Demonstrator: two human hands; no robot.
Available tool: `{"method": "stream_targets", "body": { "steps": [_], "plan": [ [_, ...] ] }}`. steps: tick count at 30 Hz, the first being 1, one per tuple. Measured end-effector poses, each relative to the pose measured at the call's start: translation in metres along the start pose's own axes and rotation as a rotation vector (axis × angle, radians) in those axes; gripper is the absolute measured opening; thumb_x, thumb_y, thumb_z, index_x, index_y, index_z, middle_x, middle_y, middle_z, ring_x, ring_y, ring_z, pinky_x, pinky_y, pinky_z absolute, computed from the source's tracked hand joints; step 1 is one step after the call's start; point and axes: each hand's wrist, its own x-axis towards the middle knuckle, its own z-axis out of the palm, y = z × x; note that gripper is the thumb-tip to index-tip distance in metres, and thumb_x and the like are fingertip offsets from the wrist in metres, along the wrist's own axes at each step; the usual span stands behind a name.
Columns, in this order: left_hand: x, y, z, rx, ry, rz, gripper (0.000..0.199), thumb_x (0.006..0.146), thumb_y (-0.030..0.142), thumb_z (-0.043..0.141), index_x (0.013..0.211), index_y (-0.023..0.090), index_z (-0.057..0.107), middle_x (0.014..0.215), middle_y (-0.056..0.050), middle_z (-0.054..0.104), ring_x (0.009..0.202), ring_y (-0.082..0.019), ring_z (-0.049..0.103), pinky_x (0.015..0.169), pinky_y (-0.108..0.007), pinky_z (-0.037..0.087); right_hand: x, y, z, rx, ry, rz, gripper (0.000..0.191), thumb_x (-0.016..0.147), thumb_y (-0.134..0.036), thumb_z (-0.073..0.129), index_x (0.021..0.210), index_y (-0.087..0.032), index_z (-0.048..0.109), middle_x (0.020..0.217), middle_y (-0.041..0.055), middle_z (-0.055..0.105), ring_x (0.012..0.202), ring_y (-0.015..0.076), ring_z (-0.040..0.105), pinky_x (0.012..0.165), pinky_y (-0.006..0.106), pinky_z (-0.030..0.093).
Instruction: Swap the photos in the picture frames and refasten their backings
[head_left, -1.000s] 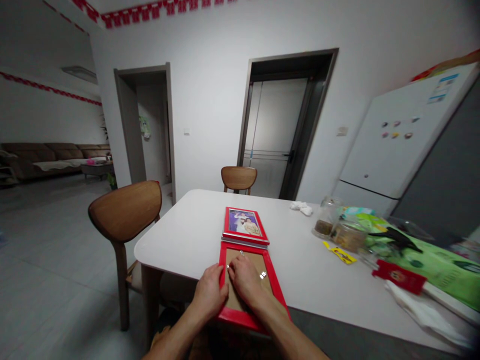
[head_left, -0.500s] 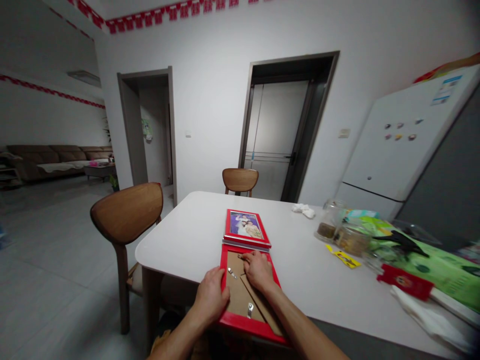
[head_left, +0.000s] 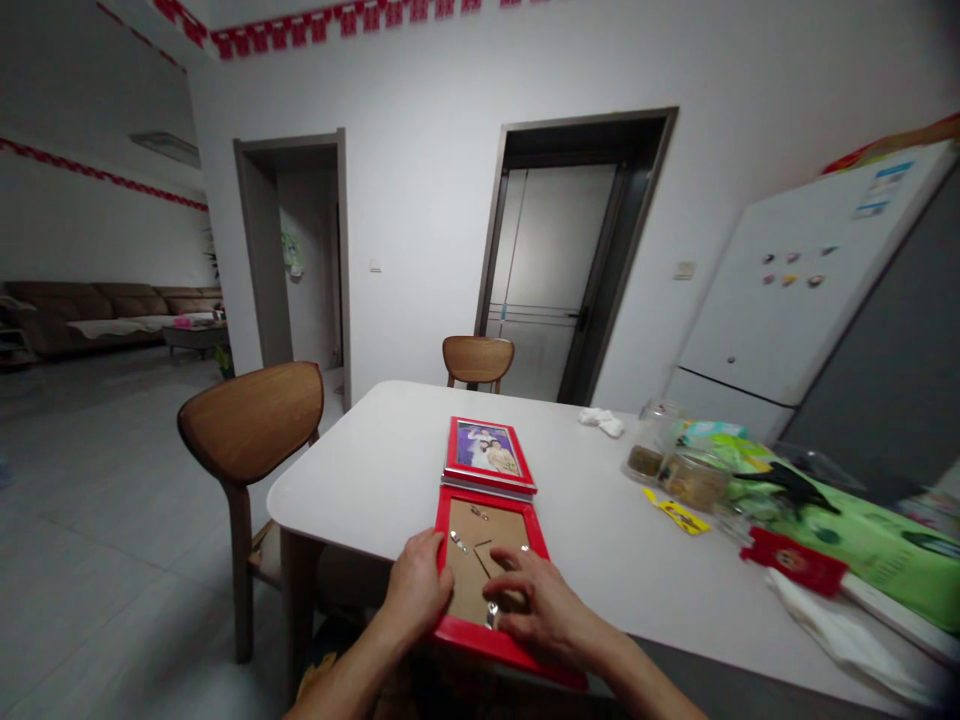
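Observation:
A red picture frame point(head_left: 491, 640) lies back side up at the near edge of the table, its brown backing board point(head_left: 469, 575) showing with small metal clips. My left hand point(head_left: 418, 582) grips the frame's left edge. Over the lower right part of the backing hovers my right hand point(head_left: 541, 605), fingers apart and curved, near the bottom metal clip point(head_left: 491, 614). Just beyond lies a second red frame point(head_left: 490, 452), face up with a photo of people in it.
Glass jars point(head_left: 694, 475), a yellow packet point(head_left: 676, 512), a red packet point(head_left: 795, 562), green packaging point(head_left: 892, 560) and white tissue point(head_left: 601, 421) lie on the table's right side. Wooden chairs stand at the left point(head_left: 251, 420) and far side point(head_left: 478, 360).
My right hand has moved from the top clip down toward the bottom clip, and its fingers have spread. My left hand stays on the frame's edge. The view has shifted slightly.

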Motion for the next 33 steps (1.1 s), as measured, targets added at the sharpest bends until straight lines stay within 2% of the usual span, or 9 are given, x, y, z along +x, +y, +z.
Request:
{"method": "stream_targets", "body": {
  "steps": [7,12,16,20,24,27,29,31,33],
  "plan": [
    [0.001,-0.002,0.004,0.019,0.003,-0.026,0.042,0.070,0.016,0.043,0.111,0.013,0.049,0.112,-0.007,0.053,0.105,-0.018,0.045,0.092,-0.026,0.031,0.010,-0.002,0.016,-0.006,0.114,-0.024,0.015,0.061,-0.026,0.057,0.072,-0.027,0.066,0.114,0.0027,0.051,0.107,0.0202,0.042,0.091,0.034,0.028],
    [0.001,-0.003,0.004,0.009,-0.012,-0.039,0.042,0.070,0.017,0.043,0.111,0.013,0.049,0.112,-0.007,0.053,0.104,-0.018,0.045,0.091,-0.024,0.031,0.008,0.002,0.017,-0.086,0.247,0.063,0.038,0.063,-0.034,0.055,0.099,-0.021,0.059,0.117,0.0094,0.049,0.105,0.0217,0.044,0.088,0.032,0.032],
    [0.001,-0.002,0.003,-0.010,-0.019,-0.060,0.043,0.070,0.018,0.043,0.113,0.014,0.047,0.115,-0.006,0.051,0.106,-0.017,0.043,0.092,-0.024,0.029,0.011,0.001,0.016,-0.178,0.275,0.135,0.036,0.064,-0.030,0.051,0.097,-0.020,0.059,0.093,0.0085,0.059,0.089,0.0211,0.051,0.079,0.030,0.037],
    [0.002,-0.002,0.001,-0.042,-0.020,-0.084,0.040,0.072,0.023,0.043,0.110,0.015,0.049,0.113,-0.006,0.053,0.104,-0.017,0.045,0.091,-0.023,0.029,0.018,0.002,0.015,-0.085,0.297,0.157,0.043,0.058,-0.020,0.049,0.100,-0.016,0.057,0.095,0.0077,0.059,0.090,0.0186,0.051,0.081,0.027,0.037],
    [0.006,-0.001,0.000,-0.125,-0.025,-0.111,0.039,0.074,0.035,0.042,0.104,0.013,0.055,0.111,-0.010,0.054,0.104,-0.021,0.045,0.090,-0.027,0.030,0.021,-0.001,0.007,-0.020,0.325,0.152,0.043,0.056,-0.019,0.048,0.098,-0.015,0.058,0.097,0.0070,0.060,0.090,0.0178,0.052,0.082,0.027,0.036],
    [0.013,-0.001,-0.002,-0.339,0.025,-0.163,0.038,0.067,0.034,0.050,0.097,0.013,0.058,0.116,-0.011,0.050,0.109,-0.023,0.041,0.092,-0.029,0.028,0.022,-0.014,0.000,-0.011,0.358,0.130,0.039,0.058,-0.021,0.048,0.095,-0.016,0.059,0.095,0.0066,0.060,0.089,0.0181,0.052,0.082,0.028,0.037],
    [0.018,-0.001,-0.005,-0.545,0.057,-0.209,0.033,0.063,0.033,0.051,0.090,0.014,0.059,0.104,-0.009,0.057,0.101,-0.023,0.047,0.085,-0.029,0.034,0.023,-0.028,-0.001,-0.001,0.373,0.098,0.036,0.059,-0.022,0.049,0.093,-0.016,0.059,0.092,0.0065,0.060,0.089,0.0185,0.051,0.081,0.028,0.037],
    [0.022,-0.004,-0.008,-0.699,0.051,-0.252,0.028,0.063,0.037,0.049,0.079,0.014,0.058,0.083,-0.006,0.063,0.081,-0.021,0.056,0.070,-0.028,0.042,0.023,-0.040,-0.001,0.035,0.387,0.049,0.032,0.062,-0.025,0.050,0.092,-0.017,0.060,0.091,0.0065,0.059,0.089,0.0185,0.051,0.081,0.028,0.037],
    [0.025,-0.008,-0.013,-0.768,0.026,-0.285,0.030,0.064,0.042,0.046,0.071,0.015,0.055,0.068,-0.003,0.062,0.064,-0.018,0.057,0.057,-0.026,0.043,0.023,-0.044,0.000,0.079,0.391,0.012,0.031,0.066,-0.030,0.049,0.093,-0.017,0.059,0.093,0.0067,0.059,0.089,0.0182,0.051,0.081,0.028,0.038]
  ]
}}
